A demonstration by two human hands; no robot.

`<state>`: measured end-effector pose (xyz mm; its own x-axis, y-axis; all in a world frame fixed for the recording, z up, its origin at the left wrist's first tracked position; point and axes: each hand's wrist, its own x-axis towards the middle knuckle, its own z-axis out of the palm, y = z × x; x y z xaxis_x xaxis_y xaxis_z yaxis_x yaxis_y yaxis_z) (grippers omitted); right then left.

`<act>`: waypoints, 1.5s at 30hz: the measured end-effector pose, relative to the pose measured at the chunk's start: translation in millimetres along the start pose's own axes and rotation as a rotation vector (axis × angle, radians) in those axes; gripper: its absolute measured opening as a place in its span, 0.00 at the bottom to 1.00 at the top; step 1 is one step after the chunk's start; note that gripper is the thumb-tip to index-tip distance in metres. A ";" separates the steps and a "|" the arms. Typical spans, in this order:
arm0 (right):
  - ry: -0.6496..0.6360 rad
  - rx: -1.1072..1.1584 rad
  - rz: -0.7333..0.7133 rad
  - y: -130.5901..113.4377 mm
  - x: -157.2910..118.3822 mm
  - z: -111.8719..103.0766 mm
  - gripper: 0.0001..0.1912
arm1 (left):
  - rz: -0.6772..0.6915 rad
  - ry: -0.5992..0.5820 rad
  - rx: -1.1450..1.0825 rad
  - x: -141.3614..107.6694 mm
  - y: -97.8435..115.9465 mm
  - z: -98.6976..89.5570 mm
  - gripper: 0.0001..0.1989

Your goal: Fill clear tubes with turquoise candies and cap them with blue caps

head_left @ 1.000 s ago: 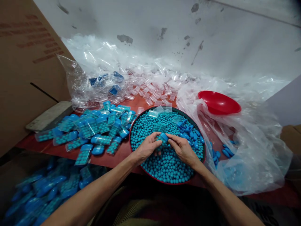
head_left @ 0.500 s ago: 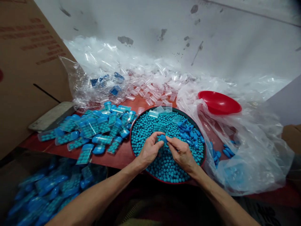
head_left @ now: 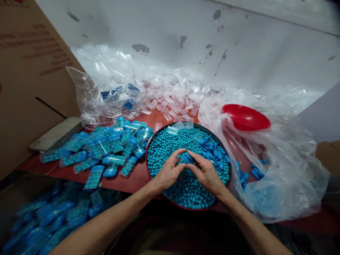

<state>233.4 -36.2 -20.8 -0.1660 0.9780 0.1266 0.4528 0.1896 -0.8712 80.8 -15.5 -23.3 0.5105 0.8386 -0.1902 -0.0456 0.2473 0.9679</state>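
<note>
Over the round tub (head_left: 147, 161) of turquoise beads (head_left: 164, 143), my two hands meet around a small blue plastic cap (head_left: 187, 158). My left hand (head_left: 170, 170) grips it from the left between thumb and fingers. From the right, the thumb and fingertips of my right hand (head_left: 206, 173) close on it. Any clear case attached to the cap is mostly hidden by my fingers. Loose blue caps (head_left: 217, 154) lie on the beads at the tub's right side. A few clear cases (head_left: 173, 130) rest at its far rim.
Left of the tub is a pile of bead-filled clear boxes with blue caps (head_left: 114, 143); more lie in a container below (head_left: 53, 219). Empty clear cases (head_left: 170, 106) and plastic bags spread behind. A red bowl (head_left: 247, 118) and a plastic bag (head_left: 287, 187) are at right.
My right hand has shifted from a fingertip pinch at the blue cap's edge to spanning its right side with thumb and fingers. The view has moved slightly.
</note>
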 end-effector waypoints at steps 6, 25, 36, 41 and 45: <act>-0.106 -0.333 -0.137 -4.9 -12.8 8.8 0.50 | 0.050 0.032 -0.072 -2.1 3.5 4.9 0.22; -0.144 -0.489 -0.187 -5.9 -13.2 28.2 0.43 | 0.064 0.108 0.186 -10.2 -5.5 -11.6 0.11; -0.124 -0.916 -0.135 35.3 74.0 1.8 0.15 | 0.157 0.877 1.075 -13.2 40.0 -134.0 0.29; -0.072 -0.935 -0.144 41.7 66.5 2.2 0.08 | 0.395 0.774 1.176 -3.8 22.6 -88.4 0.20; -0.070 -0.790 -0.174 38.0 53.9 -0.8 0.05 | 0.346 0.408 1.015 18.6 2.1 -33.6 0.20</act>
<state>242.4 23.8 -46.7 -0.3335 0.9259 0.1772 0.8957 0.3698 -0.2468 61.4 16.9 -30.3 0.2804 0.9261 0.2523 0.6791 -0.3772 0.6298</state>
